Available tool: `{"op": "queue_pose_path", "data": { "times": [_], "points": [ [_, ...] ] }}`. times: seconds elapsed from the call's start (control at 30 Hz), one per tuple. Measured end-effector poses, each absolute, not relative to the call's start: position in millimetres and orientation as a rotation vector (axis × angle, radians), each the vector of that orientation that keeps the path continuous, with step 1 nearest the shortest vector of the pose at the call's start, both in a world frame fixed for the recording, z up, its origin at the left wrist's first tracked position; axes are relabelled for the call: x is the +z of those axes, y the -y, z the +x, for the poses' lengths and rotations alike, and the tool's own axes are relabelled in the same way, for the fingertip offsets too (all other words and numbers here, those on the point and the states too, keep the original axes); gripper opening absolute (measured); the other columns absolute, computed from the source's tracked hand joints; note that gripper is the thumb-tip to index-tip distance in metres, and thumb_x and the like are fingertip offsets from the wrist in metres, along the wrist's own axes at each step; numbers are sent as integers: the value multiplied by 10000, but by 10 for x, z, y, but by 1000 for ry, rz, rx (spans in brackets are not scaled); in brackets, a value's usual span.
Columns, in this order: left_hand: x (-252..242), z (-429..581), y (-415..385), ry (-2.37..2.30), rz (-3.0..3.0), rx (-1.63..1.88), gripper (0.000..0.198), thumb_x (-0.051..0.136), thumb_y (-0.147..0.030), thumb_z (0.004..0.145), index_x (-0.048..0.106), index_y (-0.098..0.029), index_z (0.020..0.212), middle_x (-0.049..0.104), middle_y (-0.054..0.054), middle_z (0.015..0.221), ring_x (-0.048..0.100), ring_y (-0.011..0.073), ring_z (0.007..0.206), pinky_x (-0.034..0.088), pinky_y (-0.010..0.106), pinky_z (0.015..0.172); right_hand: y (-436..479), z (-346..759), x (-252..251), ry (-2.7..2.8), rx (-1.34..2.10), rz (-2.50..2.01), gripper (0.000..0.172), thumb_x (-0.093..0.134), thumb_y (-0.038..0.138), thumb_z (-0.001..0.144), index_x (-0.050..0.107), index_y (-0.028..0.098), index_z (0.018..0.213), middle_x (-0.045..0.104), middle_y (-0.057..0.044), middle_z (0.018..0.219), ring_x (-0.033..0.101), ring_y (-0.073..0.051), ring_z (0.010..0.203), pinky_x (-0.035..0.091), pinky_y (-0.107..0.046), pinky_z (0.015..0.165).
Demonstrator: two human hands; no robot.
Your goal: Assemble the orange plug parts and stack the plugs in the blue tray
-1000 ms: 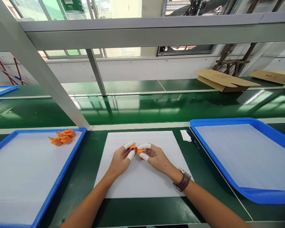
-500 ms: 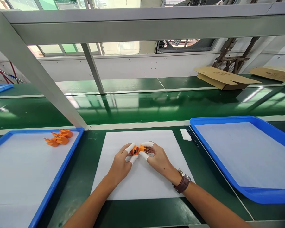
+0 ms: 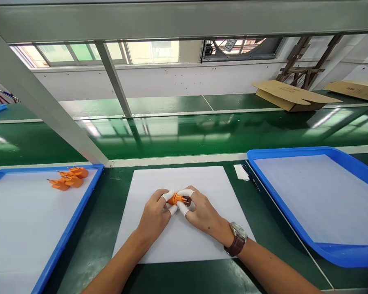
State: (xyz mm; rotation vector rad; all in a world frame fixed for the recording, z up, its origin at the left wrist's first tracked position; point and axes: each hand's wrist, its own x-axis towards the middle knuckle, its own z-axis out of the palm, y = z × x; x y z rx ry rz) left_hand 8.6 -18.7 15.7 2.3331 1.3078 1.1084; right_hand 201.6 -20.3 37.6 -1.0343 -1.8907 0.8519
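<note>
Left hand [image 3: 155, 212]: closed around a small orange part [image 3: 175, 199], which is pinched between a white-capped thumb and forefinger.
Right hand [image 3: 200, 210]: likewise closed on the same orange part from the other side, white cots worn on the fingertips [image 3: 183, 208]; a brown-strapped wristwatch [image 3: 237, 239] is worn at the wrist. The two hands are touching each other.
Orange part: held jointly just above the middle of a white sheet [image 3: 178, 241], which is laid flat on the green bench [image 3: 88, 241].
Left blue tray [image 3: 70, 232]: set beside the sheet, lined in white; a small cluster of orange parts [image 3: 68, 179] is kept at its far corner, well apart from the hands.
Right blue tray [image 3: 297, 232]: set on the opposite side of the sheet, lined in white.
White scrap [image 3: 241, 172]: laid between the sheet's far corner and the right tray.
Green conveyor belt [image 3: 202, 136]: run across behind the bench.
Flattened cardboard box [image 3: 294, 97]: placed on the far ledge beyond the belt.
</note>
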Motion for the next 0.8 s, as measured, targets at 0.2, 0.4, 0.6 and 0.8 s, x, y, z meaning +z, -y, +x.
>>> {"op": "queue_pose_path", "data": {
  "times": [0.2,0.4,0.6,0.8],
  "points": [
    [205,94,207,-1350,2261,1082,350,624,-242,906,547,-269,1247,615,44,1078,549,112,648,554,275,606,157,2050,384,1781,931,-1116,221,577,141,855,611,237,1052,622,-48,957,578,-179,730,517,-334,654],
    [284,97,225,-1212,2272,1013,428,544,-163,932,485,-309,1330,583,45,1125,633,144,849,576,284,748,97,2059,332,1536,1215,-1156,182,621,186,825,651,209,1003,677,-51,956,650,-204,818,556,-348,728],
    [340,88,212,-1156,2375,992,331,527,-182,931,493,-271,1248,557,52,1104,631,130,789,576,275,700,141,2010,326,1418,1390,-1088,198,661,211,812,657,206,1010,702,-61,1014,677,-224,885,570,-362,775],
    [320,85,220,-1211,2339,953,291,556,-181,913,537,-261,1192,545,44,1074,626,128,761,574,275,679,160,2016,358,1566,1236,-1132,173,630,201,836,662,217,1005,680,-46,942,637,-205,808,545,-343,713]
  ]
}}
